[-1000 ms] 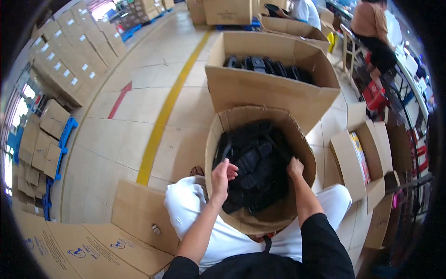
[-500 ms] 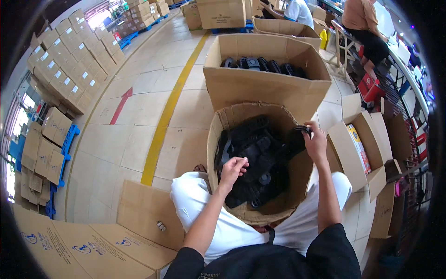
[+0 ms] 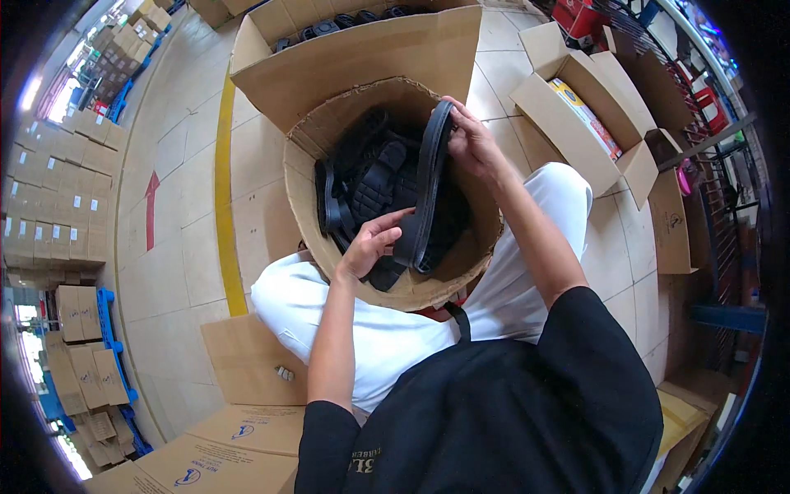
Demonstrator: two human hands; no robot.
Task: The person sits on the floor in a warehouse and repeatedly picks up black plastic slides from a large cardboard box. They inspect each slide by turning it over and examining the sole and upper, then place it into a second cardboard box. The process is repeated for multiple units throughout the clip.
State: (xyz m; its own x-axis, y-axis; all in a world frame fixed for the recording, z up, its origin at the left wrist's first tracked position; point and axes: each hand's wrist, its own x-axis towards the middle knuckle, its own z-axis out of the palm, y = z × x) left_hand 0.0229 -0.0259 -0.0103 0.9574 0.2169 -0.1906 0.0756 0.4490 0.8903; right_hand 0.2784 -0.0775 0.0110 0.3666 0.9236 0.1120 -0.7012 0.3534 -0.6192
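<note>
Over a round-bent brown carton between my knees, a black sandal is held on its edge, its sole side-on to me. My right hand grips its far end, thumb and fingers closed around the rim. Lower down, my left hand has its fingers against the dark strap near the sandal's closer end, apparently pinching it. Beneath lie several more black sandals, heaped together with quilted-looking footbeds; the held sandal covers part of the heap.
Beyond the carton stands a larger open box with more black footwear. An open carton with colourful packs sits to the right, by a metal rack. Flattened cardboard lies at lower left. Stacked boxes line the left side.
My right hand has raised the sandal from the carton's right side and turned it lengthwise. My left hand has come to its near end. The view has tilted down and swung right.
</note>
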